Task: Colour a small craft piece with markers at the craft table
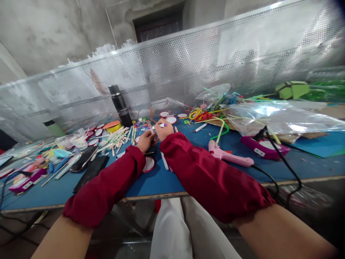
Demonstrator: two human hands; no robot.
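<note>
Both my arms wear dark red sleeve covers and reach out over a blue table (237,169). My left hand (145,139) and my right hand (164,130) meet at the middle of the table, fingers curled. The right hand pinches a thin white stick with a purple tip (161,125). The left hand's fingers close on a small piece I cannot make out, right beside the stick. A round white disc with a red rim (148,164) lies just under my left wrist.
A pink glue gun (229,156) with a black cord lies to the right. Behind it are coloured straws (205,115) and clear plastic bags (277,118). A black flask (120,105) stands at the back. Sticks, discs and a phone (83,159) lie at left. A perforated metal screen (188,61) backs the table.
</note>
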